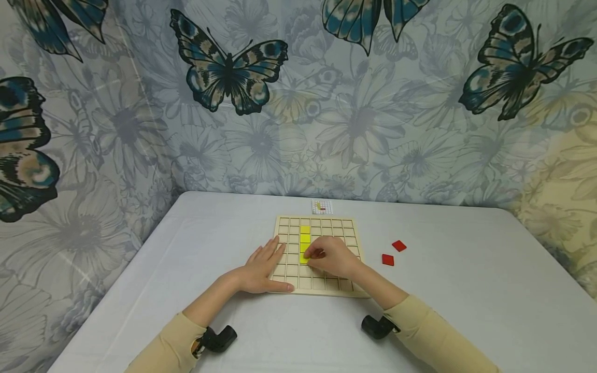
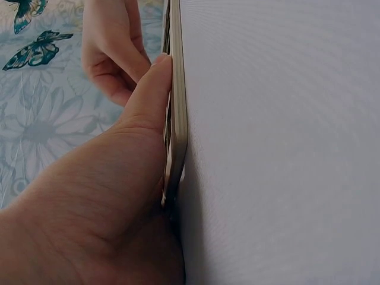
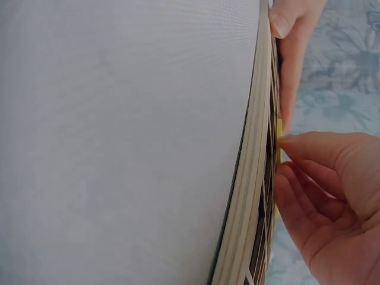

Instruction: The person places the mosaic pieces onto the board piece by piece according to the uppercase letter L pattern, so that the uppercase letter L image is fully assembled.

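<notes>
A wooden grid board (image 1: pixel 345 285) lies flat on the table with a column of several yellow square tiles (image 1: pixel 305 238) in its cells. My right hand (image 1: pixel 333 257) is over the board, its thumb and curled fingers pinching the lowest yellow tile (image 1: pixel 303 260) at the grid surface. In the right wrist view, a yellow edge (image 3: pixel 279 133) shows at those fingertips. My left hand (image 1: pixel 260 270) rests with straight, spread fingers on the board's left side, the thumb along its near edge. From the left wrist, the thumb (image 2: pixel 148 95) is seen lying against the board's rim (image 2: pixel 180 89).
Two red square tiles, one farther back (image 1: pixel 399 246) and one nearer (image 1: pixel 388 260), lie on the white table (image 1: pixel 448 290) right of the board. A small printed pattern card (image 1: pixel 322 207) lies behind the board. A butterfly-patterned wall covering (image 1: pixel 298 155) stands behind the table.
</notes>
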Motion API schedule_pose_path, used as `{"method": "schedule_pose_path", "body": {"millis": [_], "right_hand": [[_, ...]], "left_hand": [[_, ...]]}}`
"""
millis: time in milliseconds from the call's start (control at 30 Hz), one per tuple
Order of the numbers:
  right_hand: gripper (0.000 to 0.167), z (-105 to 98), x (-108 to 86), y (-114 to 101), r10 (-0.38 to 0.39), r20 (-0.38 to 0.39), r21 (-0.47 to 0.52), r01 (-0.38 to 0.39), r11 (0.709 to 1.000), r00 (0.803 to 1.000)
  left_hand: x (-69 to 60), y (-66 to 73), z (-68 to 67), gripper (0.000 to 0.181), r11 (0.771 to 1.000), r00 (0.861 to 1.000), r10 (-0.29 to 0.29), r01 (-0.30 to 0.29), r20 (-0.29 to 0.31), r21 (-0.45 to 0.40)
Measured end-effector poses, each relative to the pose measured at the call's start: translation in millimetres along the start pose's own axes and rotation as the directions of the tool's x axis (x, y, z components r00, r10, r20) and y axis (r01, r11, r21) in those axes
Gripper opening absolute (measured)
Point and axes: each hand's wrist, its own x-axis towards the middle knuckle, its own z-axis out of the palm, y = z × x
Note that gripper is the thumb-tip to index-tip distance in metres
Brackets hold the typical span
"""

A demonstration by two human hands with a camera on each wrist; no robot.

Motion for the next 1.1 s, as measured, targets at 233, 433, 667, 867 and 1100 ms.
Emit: {"method": "schedule_pose_path", "body": {"millis": [233,433,667,867,1100], "right_hand": [[0.009,-4,-5.4,3,0.029,-0.016,0.054,-0.028,0.998,0.999],[0.006,-14,-13.9,6,0.098,-0.058,0.120,-0.090,0.989,0.994],[0.006,-31,-26.9,11,0.197,-0.084,0.143,-0.184,0.972,0.977],[0.007,-47,-40.5,18,0.275,-0.100,0.116,-0.263,0.958,0.956],[0.012,-57,-53.5,26,0.336,-0.113,0.084,-0.328,0.941,0.935]], "left_hand": [[0.8,0.0,0.3,0.106,1.000,1.000,-0.002,0.002,0.001,0.015],[0.7,-0.1,0.3,0.107,1.000,1.000,-0.007,0.007,0.000,0.011],[0.3,0.2,0.5,0.107,1.000,1.000,-0.004,0.004,-0.002,0.009],[-0.1,0.8,0.3,0.106,1.000,1.000,0.001,-0.001,0.000,0.014],[-0.3,0.9,0.7,0.107,1.000,1.000,0.000,0.000,-0.005,0.005]]}}
